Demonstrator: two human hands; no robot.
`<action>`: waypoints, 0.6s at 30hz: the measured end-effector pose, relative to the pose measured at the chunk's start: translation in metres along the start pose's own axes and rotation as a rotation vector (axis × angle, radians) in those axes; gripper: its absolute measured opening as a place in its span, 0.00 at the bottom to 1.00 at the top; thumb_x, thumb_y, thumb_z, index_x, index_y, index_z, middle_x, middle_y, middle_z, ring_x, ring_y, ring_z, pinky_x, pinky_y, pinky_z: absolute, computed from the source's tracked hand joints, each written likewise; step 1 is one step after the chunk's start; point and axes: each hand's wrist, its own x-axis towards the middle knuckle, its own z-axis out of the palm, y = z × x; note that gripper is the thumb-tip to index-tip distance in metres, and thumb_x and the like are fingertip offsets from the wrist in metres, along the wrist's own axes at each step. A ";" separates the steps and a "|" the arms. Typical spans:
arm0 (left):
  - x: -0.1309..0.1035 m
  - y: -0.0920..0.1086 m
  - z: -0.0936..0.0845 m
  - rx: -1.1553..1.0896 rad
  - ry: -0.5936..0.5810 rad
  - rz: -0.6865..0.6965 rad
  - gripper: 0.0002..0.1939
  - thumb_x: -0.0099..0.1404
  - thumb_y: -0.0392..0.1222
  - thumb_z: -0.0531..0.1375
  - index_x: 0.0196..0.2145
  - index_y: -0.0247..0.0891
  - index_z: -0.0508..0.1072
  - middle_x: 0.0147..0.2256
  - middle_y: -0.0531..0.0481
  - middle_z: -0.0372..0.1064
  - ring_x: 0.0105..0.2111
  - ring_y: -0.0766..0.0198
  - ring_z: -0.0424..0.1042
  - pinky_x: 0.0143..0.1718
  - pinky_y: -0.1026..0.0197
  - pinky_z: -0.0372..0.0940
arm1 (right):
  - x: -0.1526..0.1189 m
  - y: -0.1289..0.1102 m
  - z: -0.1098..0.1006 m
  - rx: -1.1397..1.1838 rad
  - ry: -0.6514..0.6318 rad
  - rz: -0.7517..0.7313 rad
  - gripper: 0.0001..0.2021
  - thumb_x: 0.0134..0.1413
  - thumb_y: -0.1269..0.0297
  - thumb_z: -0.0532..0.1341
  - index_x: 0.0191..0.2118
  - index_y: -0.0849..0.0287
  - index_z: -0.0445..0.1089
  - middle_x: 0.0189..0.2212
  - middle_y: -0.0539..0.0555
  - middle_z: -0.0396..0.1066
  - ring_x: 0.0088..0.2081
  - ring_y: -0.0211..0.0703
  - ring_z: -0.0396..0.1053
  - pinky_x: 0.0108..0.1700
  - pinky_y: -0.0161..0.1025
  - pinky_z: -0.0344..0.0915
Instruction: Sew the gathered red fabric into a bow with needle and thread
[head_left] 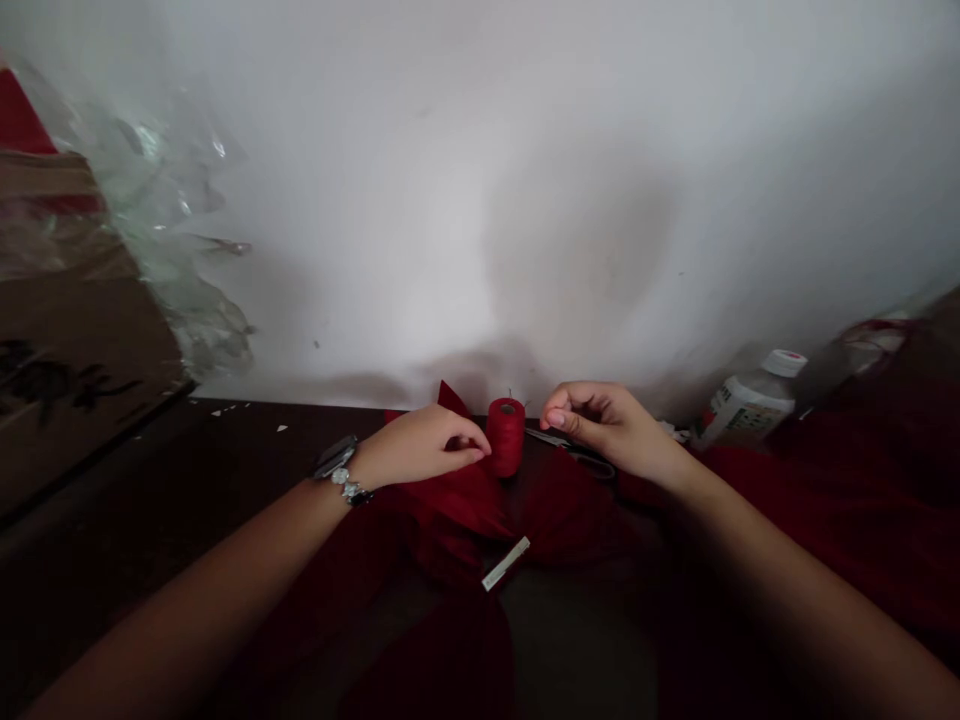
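Observation:
My left hand (424, 445), with a watch and a bracelet at its wrist, is just left of a red thread spool (505, 438), over red cloth (465, 500). Its fingers are pinched; anything between them is too small to see. To the right of the spool, my right hand (600, 420) is raised with thumb and fingertips pressed together, and what they hold, if anything, cannot be made out. Scissors (592, 461) lie partly behind the right hand. A small white label strip (506, 564) rests on the cloth below the spool.
A cardboard box (82, 330) and clear plastic wrap (187, 240) stand at the left against the white wall (375, 200). At the right is a white-capped bottle (750, 400), with more red cloth (840, 510) in front. White scraps lie on the dark table (262, 440).

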 end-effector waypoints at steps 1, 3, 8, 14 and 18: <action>0.000 0.001 0.001 0.016 -0.012 -0.009 0.13 0.65 0.41 0.55 0.43 0.41 0.77 0.36 0.50 0.77 0.30 0.65 0.71 0.32 0.65 0.59 | 0.000 0.001 0.000 0.034 -0.003 0.003 0.16 0.54 0.52 0.63 0.28 0.62 0.69 0.20 0.46 0.59 0.22 0.31 0.53 0.23 0.31 0.50; 0.001 0.002 0.005 0.022 -0.049 0.016 0.14 0.65 0.41 0.56 0.46 0.42 0.76 0.35 0.50 0.76 0.29 0.66 0.70 0.31 0.65 0.59 | -0.001 0.003 -0.001 0.138 0.007 0.002 0.14 0.55 0.54 0.63 0.29 0.61 0.70 0.18 0.44 0.55 0.20 0.30 0.49 0.22 0.31 0.46; 0.002 0.006 0.021 0.085 -0.115 0.073 0.20 0.65 0.45 0.57 0.54 0.46 0.70 0.32 0.51 0.74 0.28 0.66 0.69 0.29 0.66 0.58 | -0.010 -0.012 -0.007 0.428 0.083 -0.116 0.09 0.56 0.59 0.63 0.29 0.58 0.70 0.15 0.42 0.48 0.18 0.30 0.43 0.20 0.31 0.44; 0.007 0.007 0.042 0.187 -0.100 0.078 0.14 0.64 0.45 0.59 0.47 0.48 0.75 0.30 0.52 0.75 0.27 0.65 0.69 0.26 0.65 0.53 | -0.022 -0.037 -0.013 0.363 0.071 -0.229 0.08 0.59 0.58 0.60 0.31 0.54 0.70 0.16 0.43 0.49 0.17 0.30 0.42 0.19 0.31 0.45; 0.007 0.005 0.037 0.202 -0.018 0.058 0.10 0.63 0.42 0.59 0.26 0.39 0.75 0.22 0.54 0.70 0.22 0.69 0.64 0.24 0.64 0.48 | -0.012 -0.022 -0.016 -0.211 -0.022 -0.083 0.11 0.59 0.58 0.59 0.32 0.59 0.71 0.22 0.47 0.63 0.23 0.33 0.58 0.26 0.32 0.55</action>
